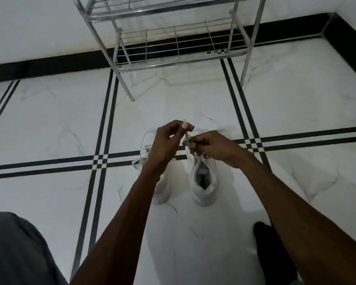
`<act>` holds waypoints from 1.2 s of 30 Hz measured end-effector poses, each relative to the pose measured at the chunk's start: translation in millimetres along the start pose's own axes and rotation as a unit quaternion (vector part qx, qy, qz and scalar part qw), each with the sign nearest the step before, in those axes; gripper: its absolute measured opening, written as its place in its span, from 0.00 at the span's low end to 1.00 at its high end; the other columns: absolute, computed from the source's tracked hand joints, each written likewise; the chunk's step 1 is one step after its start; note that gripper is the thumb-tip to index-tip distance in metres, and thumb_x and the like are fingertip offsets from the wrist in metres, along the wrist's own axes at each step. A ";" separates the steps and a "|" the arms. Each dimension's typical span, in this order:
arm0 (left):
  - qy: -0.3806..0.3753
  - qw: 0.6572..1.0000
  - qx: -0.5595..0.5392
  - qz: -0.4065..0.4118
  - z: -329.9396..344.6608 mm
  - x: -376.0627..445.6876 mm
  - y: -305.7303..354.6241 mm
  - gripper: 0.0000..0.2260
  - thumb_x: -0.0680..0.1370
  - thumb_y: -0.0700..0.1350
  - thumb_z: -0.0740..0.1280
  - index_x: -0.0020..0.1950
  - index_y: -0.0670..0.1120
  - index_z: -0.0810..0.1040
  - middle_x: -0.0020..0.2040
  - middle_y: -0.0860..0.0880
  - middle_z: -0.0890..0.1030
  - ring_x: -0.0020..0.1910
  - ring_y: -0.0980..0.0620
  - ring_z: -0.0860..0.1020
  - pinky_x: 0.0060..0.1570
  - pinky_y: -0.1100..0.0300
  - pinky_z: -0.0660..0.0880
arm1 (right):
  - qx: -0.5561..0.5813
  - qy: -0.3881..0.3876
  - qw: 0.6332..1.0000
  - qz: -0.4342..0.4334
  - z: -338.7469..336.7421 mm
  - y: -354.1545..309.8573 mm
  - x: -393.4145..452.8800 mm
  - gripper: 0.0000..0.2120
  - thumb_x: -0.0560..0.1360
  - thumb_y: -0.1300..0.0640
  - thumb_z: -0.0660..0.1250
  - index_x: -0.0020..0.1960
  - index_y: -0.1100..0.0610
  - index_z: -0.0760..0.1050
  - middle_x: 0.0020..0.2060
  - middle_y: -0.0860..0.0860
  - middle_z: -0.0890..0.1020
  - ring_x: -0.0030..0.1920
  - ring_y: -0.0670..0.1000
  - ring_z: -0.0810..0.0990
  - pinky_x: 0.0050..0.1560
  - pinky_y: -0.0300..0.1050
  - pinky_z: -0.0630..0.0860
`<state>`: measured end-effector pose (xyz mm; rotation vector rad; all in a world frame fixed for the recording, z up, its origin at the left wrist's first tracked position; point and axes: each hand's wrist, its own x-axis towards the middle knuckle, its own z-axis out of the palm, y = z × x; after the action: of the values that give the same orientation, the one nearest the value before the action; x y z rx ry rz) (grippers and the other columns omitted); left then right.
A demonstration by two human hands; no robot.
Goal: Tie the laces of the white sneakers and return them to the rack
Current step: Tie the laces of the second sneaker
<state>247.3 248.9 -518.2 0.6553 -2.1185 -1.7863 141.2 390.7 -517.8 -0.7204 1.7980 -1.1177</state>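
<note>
Overhead, left hand (167, 140) pinching lace end (185, 135) upward, right hand (212, 146) gripping laces over right sneaker (203, 182)

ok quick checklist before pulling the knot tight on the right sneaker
1. Left hand pinches a lace end: ok.
2. Right hand grips the laces over the right sneaker: ok.
3. Knot fully formed: cannot tell, fingers hide it.
4. Left sneaker tied: not ok, its lace trails loose on the floor.
5. Rack lower shelf free for the pair: ok.
</note>
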 end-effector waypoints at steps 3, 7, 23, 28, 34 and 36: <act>-0.009 1.000 0.000 -0.009 -1.9 -0.2 -4.2 0.14 0.85 0.48 0.65 0.55 0.40 0.85 0.52 0.40 0.87 0.49 0.57 0.85 0.47 0.66 0.79 | -0.065 -0.043 0.997 -0.024 -3.1 -16.5 0.3 0.10 0.78 0.50 0.70 0.38 0.46 0.83 0.34 0.44 0.82 0.40 0.45 0.77 0.45 0.41 0.72; -0.057 0.994 -0.028 -0.092 3.7 -8.2 -19.2 0.24 0.87 0.56 0.56 0.61 0.41 0.84 0.54 0.42 0.88 0.58 0.45 0.85 0.64 0.51 0.79 | -0.080 0.005 0.996 -0.047 -16.6 -23.2 0.1 0.12 0.77 0.44 0.70 0.36 0.46 0.83 0.38 0.53 0.86 0.40 0.44 0.80 0.45 0.39 0.73; -0.052 0.992 -0.016 -0.118 25.9 0.1 -32.5 0.23 0.85 0.63 0.52 0.70 0.56 0.79 0.67 0.52 0.83 0.67 0.53 0.80 0.58 0.53 0.79 | -0.077 0.214 0.971 -0.078 -31.5 7.3 11.3 0.05 0.67 0.58 0.81 0.42 0.52 0.87 0.38 0.49 0.88 0.37 0.50 0.87 0.45 0.54 0.86; 0.013 0.980 0.192 -0.041 15.4 16.3 -60.6 0.16 0.78 0.62 0.64 0.61 0.59 0.81 0.61 0.50 0.84 0.61 0.47 0.82 0.61 0.43 0.78 | 0.091 0.184 0.978 -0.049 -28.3 11.3 7.2 0.09 0.68 0.60 0.80 0.48 0.60 0.86 0.44 0.56 0.88 0.42 0.54 0.88 0.50 0.55 0.85; 0.080 0.954 0.290 0.009 -13.5 12.1 -55.7 0.17 0.84 0.58 0.61 0.43 0.52 0.81 0.51 0.48 0.80 0.60 0.46 0.72 0.62 0.51 0.64 | 0.159 0.153 0.975 0.009 -28.7 17.3 8.8 0.13 0.77 0.52 0.72 0.53 0.62 0.84 0.50 0.55 0.88 0.53 0.53 0.87 0.50 0.47 0.82; 0.119 0.943 0.310 -0.034 -27.7 6.3 -50.4 0.16 0.83 0.55 0.63 0.47 0.47 0.85 0.56 0.48 0.78 0.65 0.44 0.70 0.67 0.45 0.67 | 0.136 0.183 0.969 0.089 -38.2 32.1 13.2 0.13 0.76 0.51 0.73 0.52 0.62 0.84 0.50 0.55 0.88 0.50 0.53 0.87 0.43 0.43 0.79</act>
<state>263.5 215.8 -562.9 1.0416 -2.4949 -0.9707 100.3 408.8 -543.6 -0.1905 1.9125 -1.4058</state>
